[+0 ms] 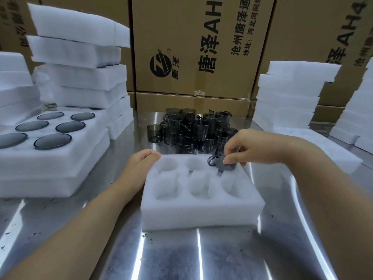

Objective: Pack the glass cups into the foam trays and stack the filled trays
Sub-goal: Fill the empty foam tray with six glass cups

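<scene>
1. Starting at the far left, we log the stacked foam trays (80, 63): white, piled high, several sitting askew.
2. Just in front of them a filled tray (60, 168) lies on top of lower trays. 6 dark round glass pieces sit in its pockets.
3. The left hand (141, 164) holds the far left corner of the foam tray (201, 211), with its fingers curled against the edge.
4. The foam tray lies flat on the steel table (181, 255) at centre. It has 6 pockets in 2 rows of 3.
5. Just beyond its far edge we see the loose glass cups (191, 130): smoky grey, with handles, clustered close together and some piled on others.
6. Cardboard boxes (191, 47) with printed characters stand behind the cluster.
7. The right hand (246, 148) pinches 1 glass cup (224, 165) near its top between thumb and fingertips. The cup is at the far right pocket, partly sunk in, with its handle pointing left. We cannot tell whether its base touches the pocket floor.
8. At the right a foam stack (288, 98) rises beside the boxes, with a single sheet of foam (333, 152) lying on the table in front of it.
</scene>
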